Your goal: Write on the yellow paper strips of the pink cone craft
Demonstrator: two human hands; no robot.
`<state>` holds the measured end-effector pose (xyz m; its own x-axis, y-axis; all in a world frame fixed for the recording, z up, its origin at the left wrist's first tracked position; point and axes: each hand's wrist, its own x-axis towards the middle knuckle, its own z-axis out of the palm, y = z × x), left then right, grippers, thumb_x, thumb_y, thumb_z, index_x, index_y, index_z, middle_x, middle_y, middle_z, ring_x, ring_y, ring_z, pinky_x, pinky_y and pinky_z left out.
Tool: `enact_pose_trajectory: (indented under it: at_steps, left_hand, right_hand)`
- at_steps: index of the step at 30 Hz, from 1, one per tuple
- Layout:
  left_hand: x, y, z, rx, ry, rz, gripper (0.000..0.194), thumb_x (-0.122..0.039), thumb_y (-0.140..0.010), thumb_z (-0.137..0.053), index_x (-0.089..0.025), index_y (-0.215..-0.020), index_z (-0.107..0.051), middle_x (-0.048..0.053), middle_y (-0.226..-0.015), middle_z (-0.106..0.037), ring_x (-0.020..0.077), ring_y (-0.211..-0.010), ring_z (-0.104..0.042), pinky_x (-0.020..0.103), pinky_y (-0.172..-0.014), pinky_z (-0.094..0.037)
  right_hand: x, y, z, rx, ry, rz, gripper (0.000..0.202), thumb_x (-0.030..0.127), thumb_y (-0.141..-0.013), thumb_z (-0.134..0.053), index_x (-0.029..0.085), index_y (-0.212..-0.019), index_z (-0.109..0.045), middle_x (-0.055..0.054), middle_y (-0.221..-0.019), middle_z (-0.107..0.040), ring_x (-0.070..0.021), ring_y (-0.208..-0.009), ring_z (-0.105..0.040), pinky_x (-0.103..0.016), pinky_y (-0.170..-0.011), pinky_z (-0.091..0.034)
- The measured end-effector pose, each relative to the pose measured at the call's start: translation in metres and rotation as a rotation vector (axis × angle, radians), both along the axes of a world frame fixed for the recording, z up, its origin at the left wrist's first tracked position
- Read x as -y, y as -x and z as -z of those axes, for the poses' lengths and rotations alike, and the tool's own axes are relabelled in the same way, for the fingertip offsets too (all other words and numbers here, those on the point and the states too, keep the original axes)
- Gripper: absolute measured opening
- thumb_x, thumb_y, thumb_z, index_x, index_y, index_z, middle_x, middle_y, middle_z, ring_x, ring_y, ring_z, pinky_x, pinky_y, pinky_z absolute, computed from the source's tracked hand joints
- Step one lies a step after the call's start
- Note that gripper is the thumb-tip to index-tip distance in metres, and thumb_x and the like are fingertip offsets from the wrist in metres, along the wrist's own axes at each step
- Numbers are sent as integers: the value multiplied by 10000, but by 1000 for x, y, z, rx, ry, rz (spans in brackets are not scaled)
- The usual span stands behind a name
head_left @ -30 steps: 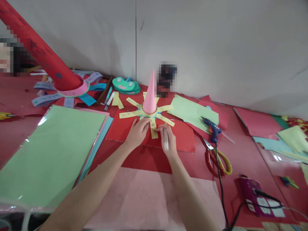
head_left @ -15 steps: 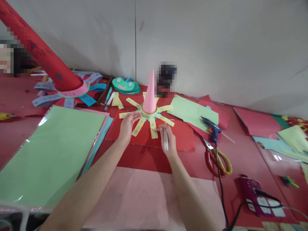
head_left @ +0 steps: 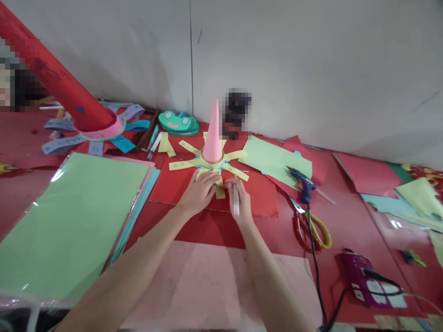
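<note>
At the far left, a long red paper tube (head_left: 57,76) leans at an angle, its lower end within a pink paper ring (head_left: 104,133) with purple and blue paper strips. In front of the ring lies a stack of light green sheets (head_left: 76,216) in clear plastic. To the right are green frog-face paper cutouts (head_left: 176,123) and 2 pens, 1 teal pen (head_left: 153,134) and 1 white-barrelled pen (head_left: 154,146), beside them. The left hand (head_left: 198,192) lies over the front strips of a yellow paper ring with radiating strips (head_left: 212,164), fingers extended and close together; whether it pinches the paper cannot be told. The ring sits at centre on a red rectangular sheet (head_left: 166,186), around the base of an upright pink paper cone (head_left: 213,138). The right hand (head_left: 242,203) holds a slim white pen (head_left: 236,200) in a narrow grip, fingertips near the front strip. Farther right, a light green sheet (head_left: 270,156) lies beneath the nozzle of a blue glue gun with an orange trigger (head_left: 306,186). Below are scissors with 1 red and 1 yellow handle (head_left: 298,230), crossed by a black cable (head_left: 313,249), then a purple box (head_left: 358,275).
</note>
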<state>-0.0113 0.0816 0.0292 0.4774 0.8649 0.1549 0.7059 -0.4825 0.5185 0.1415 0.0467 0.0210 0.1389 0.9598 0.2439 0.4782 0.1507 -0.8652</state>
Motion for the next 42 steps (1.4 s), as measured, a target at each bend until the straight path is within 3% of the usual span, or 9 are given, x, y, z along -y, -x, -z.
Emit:
enact_pose_trajectory:
  at_steps: [5, 16, 23, 29, 35, 42]
  left_hand:
    - [-2, -2, 6, -114, -7, -8, 405, -212, -952, -299, -216, -1294, -517, 45, -1414, -496, 201, -1365, -366, 479, -1166, -135]
    - [0, 2, 3, -180, -89, -4, 348, -225, -953, -348, -237, -1198, -595, 72, -1353, -536, 239, -1293, -453, 522, -1149, -165]
    - [1, 0, 3, -238, -65, 2, 335, -313, -931, -453, -253, -1248, -545, 50, -1405, -494, 252, -1351, -377, 555, -1143, -161]
    - [2, 0, 1, -276, -29, 12, 380, -282, -900, -501, -257, -1279, -512, 42, -1443, -452, 250, -1374, -341, 565, -1148, -126]
    - [4, -1, -2, -303, -4, 2, 441, -267, -893, -502, -255, -1333, -472, 67, -1455, -431, 269, -1381, -327, 585, -1142, -121]
    - [2, 0, -1, -296, 37, 12, 460, -298, -901, -505, -264, -1354, -435, 42, -1479, -398, 260, -1399, -290, 608, -1138, -100]
  right_hand:
    - [0, 0, 0, -38, 28, -15, 225, 347, -949, -368, 213, -978, -546, -45, -845, -694, -178, -800, -652, -294, -751, -485]
    - [2, 2, -4, -52, 41, -14, 205, 351, -950, -378, 212, -965, -529, -49, -845, -704, -176, -799, -654, -288, -751, -480]
    - [2, 1, -3, -33, 40, 0, 229, 362, -944, -383, 207, -973, -549, -57, -867, -711, -188, -808, -662, -304, -756, -485]
    - [1, 1, 2, -25, 1, 6, 205, 345, -945, -393, 223, -980, -554, -45, -856, -713, -184, -794, -664, -303, -732, -495]
    - [0, 3, 6, 26, -87, -9, 182, 308, -929, -424, 229, -991, -576, -75, -980, -703, -192, -865, -659, -331, -786, -514]
    - [4, 2, 2, -19, 10, 81, 241, 377, -952, -398, 218, -915, -576, -51, -872, -732, -193, -832, -704, -276, -702, -502]
